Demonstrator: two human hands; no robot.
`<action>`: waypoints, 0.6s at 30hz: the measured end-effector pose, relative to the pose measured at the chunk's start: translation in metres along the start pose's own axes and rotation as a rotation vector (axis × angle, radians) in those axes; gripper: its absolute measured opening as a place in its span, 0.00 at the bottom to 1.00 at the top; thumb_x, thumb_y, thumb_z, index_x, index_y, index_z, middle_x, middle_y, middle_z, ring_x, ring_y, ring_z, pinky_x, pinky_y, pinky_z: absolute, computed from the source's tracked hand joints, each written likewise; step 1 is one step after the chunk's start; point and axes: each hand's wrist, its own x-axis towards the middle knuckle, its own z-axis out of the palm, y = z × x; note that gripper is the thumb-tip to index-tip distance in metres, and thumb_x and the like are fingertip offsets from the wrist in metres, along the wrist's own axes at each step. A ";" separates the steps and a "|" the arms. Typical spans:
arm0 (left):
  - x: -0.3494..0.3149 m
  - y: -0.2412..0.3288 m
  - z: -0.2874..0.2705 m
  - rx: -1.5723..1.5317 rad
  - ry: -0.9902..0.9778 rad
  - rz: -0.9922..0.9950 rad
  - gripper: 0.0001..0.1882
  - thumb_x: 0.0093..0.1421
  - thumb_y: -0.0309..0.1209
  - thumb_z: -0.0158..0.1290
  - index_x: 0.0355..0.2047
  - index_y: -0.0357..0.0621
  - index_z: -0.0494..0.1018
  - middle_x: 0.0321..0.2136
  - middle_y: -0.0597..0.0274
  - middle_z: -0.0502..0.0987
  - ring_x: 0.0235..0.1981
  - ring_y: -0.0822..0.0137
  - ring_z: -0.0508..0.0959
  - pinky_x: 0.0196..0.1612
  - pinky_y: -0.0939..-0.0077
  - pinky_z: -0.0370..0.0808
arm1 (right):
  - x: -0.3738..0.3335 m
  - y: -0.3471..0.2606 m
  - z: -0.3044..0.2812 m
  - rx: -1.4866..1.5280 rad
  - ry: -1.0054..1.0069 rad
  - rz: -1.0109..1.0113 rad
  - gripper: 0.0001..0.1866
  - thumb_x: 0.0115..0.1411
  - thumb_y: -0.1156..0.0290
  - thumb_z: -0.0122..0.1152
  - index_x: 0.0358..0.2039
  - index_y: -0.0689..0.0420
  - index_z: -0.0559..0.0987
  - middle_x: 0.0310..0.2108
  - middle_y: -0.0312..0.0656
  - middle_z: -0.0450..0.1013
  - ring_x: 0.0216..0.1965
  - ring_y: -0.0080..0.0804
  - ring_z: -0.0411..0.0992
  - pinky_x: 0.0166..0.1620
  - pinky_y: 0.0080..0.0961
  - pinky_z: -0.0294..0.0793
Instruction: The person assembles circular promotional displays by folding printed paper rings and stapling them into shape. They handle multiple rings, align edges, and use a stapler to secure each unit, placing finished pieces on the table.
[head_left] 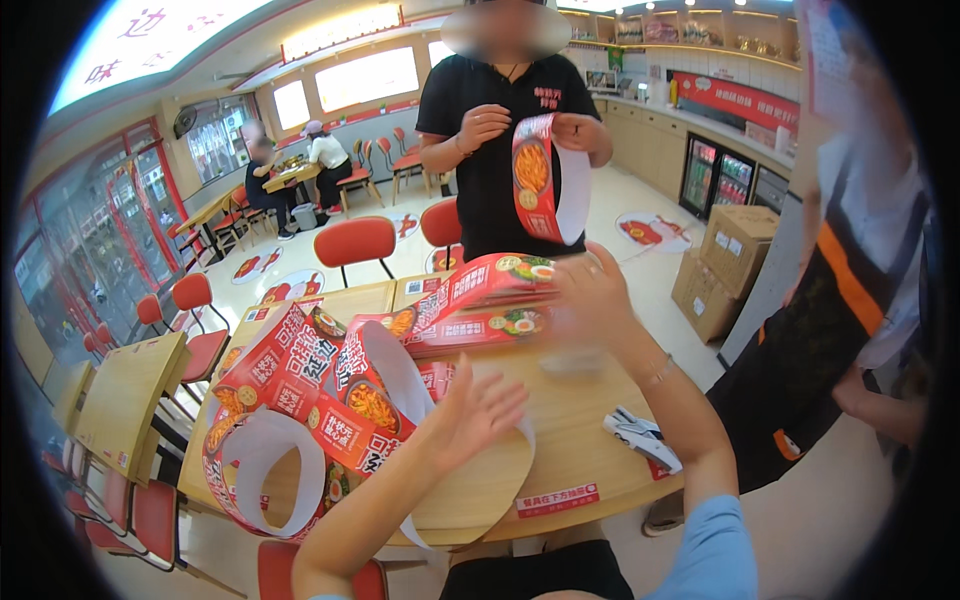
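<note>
Left hand (485,408): fingers spread, nothing held. Paper loops (338,432): heaped left of those fingers. Right hand (595,290): blurred, grip not discernible. Folded paper stack (475,332): left of its fingers. Risk: a brushing left forearm could tip loops off the table (565,430).

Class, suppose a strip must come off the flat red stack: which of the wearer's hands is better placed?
Probably the right hand: it is beside the right end of the flat red stack, though blur hides any contact. The open left hand is nearer the curled bands.
</note>
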 end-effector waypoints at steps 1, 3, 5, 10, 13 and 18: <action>0.016 0.005 0.015 -0.118 -0.043 0.033 0.42 0.63 0.46 0.53 0.65 0.34 0.45 0.64 0.47 0.55 0.65 0.52 0.57 0.66 0.58 0.58 | 0.006 -0.005 -0.035 -0.010 0.028 -0.086 0.08 0.48 0.73 0.61 0.31 0.57 0.77 0.34 0.38 0.76 0.39 0.31 0.75 0.56 0.38 0.67; 0.039 -0.001 0.034 -0.257 -0.053 0.180 0.34 0.64 0.41 0.52 0.62 0.35 0.53 0.60 0.49 0.63 0.61 0.55 0.64 0.62 0.60 0.66 | 0.006 -0.020 -0.102 -0.019 0.084 -0.257 0.08 0.49 0.73 0.62 0.32 0.56 0.77 0.36 0.37 0.76 0.40 0.29 0.75 0.56 0.39 0.66; 0.058 -0.020 0.048 -0.297 0.022 0.408 0.26 0.65 0.36 0.52 0.58 0.37 0.60 0.56 0.51 0.68 0.57 0.59 0.70 0.57 0.63 0.72 | -0.016 -0.037 -0.153 -0.102 0.097 -0.345 0.08 0.51 0.73 0.62 0.33 0.55 0.78 0.40 0.37 0.76 0.42 0.28 0.75 0.52 0.37 0.69; 0.020 -0.093 0.115 -0.395 -0.366 0.324 0.17 0.66 0.30 0.49 0.53 0.40 0.65 0.53 0.57 0.72 0.54 0.62 0.73 0.57 0.64 0.73 | -0.136 -0.091 -0.236 0.837 0.203 0.623 0.24 0.47 0.81 0.65 0.46 0.56 0.73 0.45 0.42 0.73 0.46 0.38 0.72 0.54 0.34 0.69; -0.013 -0.147 0.108 -0.289 -0.395 0.309 0.17 0.66 0.30 0.48 0.54 0.43 0.65 0.54 0.59 0.72 0.55 0.63 0.72 0.59 0.63 0.70 | -0.129 -0.110 -0.261 1.867 0.555 1.603 0.31 0.60 0.71 0.57 0.62 0.60 0.57 0.59 0.41 0.63 0.55 0.37 0.66 0.59 0.38 0.68; -0.062 -0.192 0.067 -0.111 -0.315 0.344 0.15 0.67 0.33 0.47 0.53 0.49 0.67 0.52 0.61 0.73 0.54 0.61 0.72 0.58 0.59 0.70 | -0.186 -0.082 -0.285 2.047 1.056 1.148 0.19 0.67 0.71 0.51 0.57 0.60 0.65 0.51 0.40 0.71 0.45 0.25 0.73 0.47 0.25 0.76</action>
